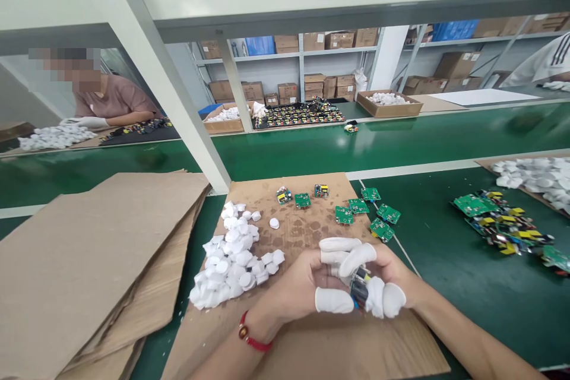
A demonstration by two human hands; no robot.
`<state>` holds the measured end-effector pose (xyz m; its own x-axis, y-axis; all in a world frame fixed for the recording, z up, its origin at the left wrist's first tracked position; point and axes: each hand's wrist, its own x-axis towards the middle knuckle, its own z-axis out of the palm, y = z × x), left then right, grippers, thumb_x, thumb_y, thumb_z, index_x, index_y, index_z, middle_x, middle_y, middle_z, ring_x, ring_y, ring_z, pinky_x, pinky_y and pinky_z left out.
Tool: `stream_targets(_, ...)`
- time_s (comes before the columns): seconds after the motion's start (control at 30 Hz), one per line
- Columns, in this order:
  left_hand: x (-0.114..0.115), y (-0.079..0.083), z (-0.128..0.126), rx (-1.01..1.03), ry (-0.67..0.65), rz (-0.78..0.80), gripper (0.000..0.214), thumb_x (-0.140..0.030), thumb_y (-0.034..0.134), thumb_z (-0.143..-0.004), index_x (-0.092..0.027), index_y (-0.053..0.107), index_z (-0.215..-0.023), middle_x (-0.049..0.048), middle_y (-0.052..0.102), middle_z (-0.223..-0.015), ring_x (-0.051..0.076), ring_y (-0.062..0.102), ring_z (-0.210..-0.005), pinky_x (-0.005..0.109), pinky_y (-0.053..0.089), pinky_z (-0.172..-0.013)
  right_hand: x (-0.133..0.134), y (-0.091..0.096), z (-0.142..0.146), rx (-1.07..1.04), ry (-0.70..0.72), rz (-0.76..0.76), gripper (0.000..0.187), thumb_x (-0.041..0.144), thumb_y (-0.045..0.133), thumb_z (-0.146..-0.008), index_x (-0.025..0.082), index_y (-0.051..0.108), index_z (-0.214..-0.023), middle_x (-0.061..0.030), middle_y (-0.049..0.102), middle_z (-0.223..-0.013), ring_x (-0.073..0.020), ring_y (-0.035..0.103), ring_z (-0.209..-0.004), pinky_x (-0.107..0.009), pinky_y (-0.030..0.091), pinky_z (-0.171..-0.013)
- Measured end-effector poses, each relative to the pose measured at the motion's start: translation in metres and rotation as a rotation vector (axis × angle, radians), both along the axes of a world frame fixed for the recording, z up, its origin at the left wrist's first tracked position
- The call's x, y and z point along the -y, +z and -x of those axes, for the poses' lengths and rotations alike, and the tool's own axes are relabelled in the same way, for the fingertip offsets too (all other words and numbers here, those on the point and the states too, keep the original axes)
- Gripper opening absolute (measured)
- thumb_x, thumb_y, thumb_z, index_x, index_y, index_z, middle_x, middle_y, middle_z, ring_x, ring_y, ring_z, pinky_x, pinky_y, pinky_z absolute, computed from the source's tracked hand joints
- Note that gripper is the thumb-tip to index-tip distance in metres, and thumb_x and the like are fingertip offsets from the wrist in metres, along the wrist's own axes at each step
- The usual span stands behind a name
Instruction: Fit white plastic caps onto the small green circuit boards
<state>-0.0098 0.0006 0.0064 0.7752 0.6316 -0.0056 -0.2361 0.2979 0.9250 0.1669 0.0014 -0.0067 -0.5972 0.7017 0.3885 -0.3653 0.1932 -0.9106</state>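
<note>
My left hand [307, 285] and my right hand [392, 276] meet over a brown cardboard sheet [312, 338], both wearing white finger cots. Between their closed fingers sits a small circuit board with dark components [360, 290]; both hands grip it. Just left of my hands lies a pile of white round caps [234, 261]. One loose white cap [274, 223] lies apart. Several small green circuit boards [358, 208] are spread out beyond my hands.
Stacked cardboard sheets [89, 273] lie at left. A heap of circuit boards [503, 225] and more white caps [538, 175] sit at right. A green conveyor belt [401, 142] runs across, with a metal post [178, 107]. A person [111, 104] works opposite beside boxes and boards.
</note>
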Motion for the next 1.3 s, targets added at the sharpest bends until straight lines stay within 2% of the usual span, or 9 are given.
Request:
stream_targets(0.1,0.002,-0.002,-0.003,-0.011,-0.001,0.032,0.053,-0.027,0.079,-0.055,-0.016,0.063,-0.104,0.0071,0.067,-0.093,0.017,0.062,-0.078,0.024,0.047,-0.069,0.0,0.007,-0.001,0.027,0.03,0.001,0.042,0.055,0.07,-0.063,0.019,0.07,-0.085,-0.0149,0.052,-0.125,-0.032,0.044,-0.121,-0.049,0.033,-0.098)
stream_targets(0.33,0.002,-0.002,-0.003,-0.115,0.092,0.062,0.072,-0.021,0.082,-0.049,-0.019,0.056,-0.116,0.0035,0.067,-0.084,0.011,0.06,-0.069,0.021,0.047,-0.065,0.001,0.014,0.002,0.218,-0.098,-0.155,0.028,0.045,0.066,-0.07,0.017,0.067,-0.074,-0.0145,0.062,-0.11,-0.0306,0.052,-0.111,-0.047,0.039,-0.093)
stream_targets(0.47,0.002,0.001,-0.005,-0.13,0.16,0.057,0.063,-0.019,0.082,-0.047,-0.017,0.062,-0.107,0.0024,0.067,-0.08,0.01,0.058,-0.068,0.019,0.046,-0.065,0.0,0.008,0.005,0.233,-0.181,-0.205,0.028,0.046,0.065,-0.071,0.018,0.064,-0.073,-0.014,0.063,-0.107,-0.0302,0.055,-0.107,-0.045,0.044,-0.088)
stream_targets(0.6,0.002,0.0,-0.01,-0.043,0.17,0.094,0.056,-0.029,0.081,-0.051,-0.014,0.063,-0.102,0.0046,0.067,-0.078,0.013,0.06,-0.067,0.023,0.047,-0.065,0.0,0.001,0.004,0.226,-0.225,-0.167,0.032,0.05,0.061,-0.075,0.019,0.064,-0.079,-0.0137,0.06,-0.113,-0.0288,0.054,-0.109,-0.042,0.045,-0.085)
stream_targets(0.73,0.003,-0.003,-0.011,0.053,0.158,0.098,0.052,-0.033,0.078,-0.057,-0.014,0.062,-0.103,0.0066,0.068,-0.082,0.016,0.063,-0.074,0.026,0.048,-0.07,0.0,0.001,0.001,0.217,-0.136,-0.072,0.054,0.069,0.053,-0.069,0.018,0.063,-0.085,-0.015,0.055,-0.12,-0.0313,0.052,-0.11,-0.04,0.05,-0.074)
stream_targets(0.8,0.004,-0.004,-0.011,0.057,0.172,0.095,0.052,-0.034,0.077,-0.057,-0.014,0.062,-0.102,0.0072,0.068,-0.083,0.017,0.063,-0.078,0.027,0.048,-0.073,0.001,0.003,0.002,0.246,-0.13,-0.04,0.043,0.058,0.063,-0.069,0.019,0.062,-0.087,-0.0146,0.053,-0.122,-0.0303,0.053,-0.109,-0.035,0.052,-0.067)
stream_targets(0.9,0.003,-0.003,-0.011,0.047,0.164,0.095,0.056,-0.033,0.079,-0.054,-0.014,0.061,-0.104,0.0072,0.068,-0.085,0.019,0.063,-0.081,0.028,0.048,-0.074,0.001,0.003,0.004,0.262,-0.16,-0.08,0.024,0.037,0.068,-0.07,0.018,0.061,-0.082,-0.0138,0.056,-0.12,-0.0281,0.054,-0.108,-0.037,0.05,-0.075)
stream_targets(1.13,0.003,-0.005,-0.009,-0.001,0.158,0.079,0.062,-0.029,0.08,-0.054,-0.016,0.058,-0.11,0.0073,0.067,-0.092,0.019,0.062,-0.084,0.026,0.049,-0.069,0.0,0.003,0.006,0.155,-0.13,-0.075,0.027,0.039,0.072,-0.067,0.021,0.065,-0.086,-0.0127,0.057,-0.12,-0.0297,0.053,-0.11,-0.047,0.041,-0.09)
stream_targets(1.3,0.004,-0.006,-0.003,0.045,0.038,0.061,0.065,-0.021,0.078,-0.055,-0.02,0.053,-0.114,0.0062,0.063,-0.101,0.014,0.06,-0.078,0.024,0.047,-0.068,-0.001,0.004,-0.002,0.052,0.11,-0.029,0.045,0.058,0.062,-0.07,0.021,0.069,-0.095,-0.0131,0.053,-0.126,-0.0309,0.041,-0.122,-0.045,0.035,-0.096)
